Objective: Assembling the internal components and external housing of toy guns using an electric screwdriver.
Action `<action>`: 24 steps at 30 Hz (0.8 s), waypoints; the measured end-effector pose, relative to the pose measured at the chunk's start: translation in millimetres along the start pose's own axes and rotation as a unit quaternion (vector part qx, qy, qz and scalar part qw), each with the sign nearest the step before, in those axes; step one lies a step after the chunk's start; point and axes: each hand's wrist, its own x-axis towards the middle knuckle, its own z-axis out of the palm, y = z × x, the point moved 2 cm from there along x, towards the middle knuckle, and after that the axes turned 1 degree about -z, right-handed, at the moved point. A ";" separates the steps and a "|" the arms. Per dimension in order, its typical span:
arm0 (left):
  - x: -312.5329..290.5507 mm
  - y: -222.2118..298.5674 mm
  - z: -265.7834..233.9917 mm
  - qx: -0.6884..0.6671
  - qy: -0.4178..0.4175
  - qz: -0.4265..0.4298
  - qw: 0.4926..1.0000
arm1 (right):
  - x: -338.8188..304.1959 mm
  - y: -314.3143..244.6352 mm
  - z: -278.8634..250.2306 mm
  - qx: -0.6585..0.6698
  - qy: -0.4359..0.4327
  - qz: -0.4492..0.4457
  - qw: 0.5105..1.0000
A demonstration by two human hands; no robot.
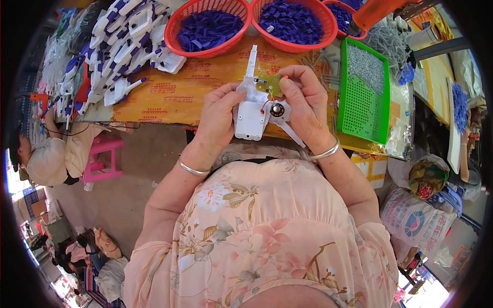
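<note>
Between my hands, over the table's near edge, is a white plastic toy housing (250, 119) with a long narrow prong pointing away from me. My left hand (222, 110) is closed on its left side, thumb on top. My right hand (306, 102) pinches a small yellow-green circuit board (269, 84) between thumb and fingers, at the housing's upper right. Thin red and yellow wires run from the board down toward a round dark speaker (277, 109) seated in the housing. The fingers beneath the housing are hidden.
Two red baskets (172, 37) of blue-purple plastic parts stand at the back. A green tray (386, 97) of small metallic pieces lies to the right. White-and-purple toy assemblies (120, 46) pile up at the back left. An orange-handled tool (367, 15) hangs over the back right. Another person sits far left.
</note>
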 end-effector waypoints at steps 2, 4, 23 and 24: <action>-0.5 -0.3 0.3 0.009 0.010 0.007 1.000 | -0.8 0.7 0.4 0.015 0.016 0.029 0.999; -2.4 -0.6 3.2 0.018 0.018 0.013 1.000 | -2.3 5.0 -0.1 0.041 0.018 0.075 0.996; -7.2 -2.0 7.5 -0.027 -0.054 -0.020 0.998 | -1.9 14.6 -10.0 -0.155 0.018 -0.055 0.986; -7.3 -1.7 8.2 -0.030 -0.053 -0.014 0.998 | -2.4 13.4 -9.8 -0.142 0.022 -0.054 0.988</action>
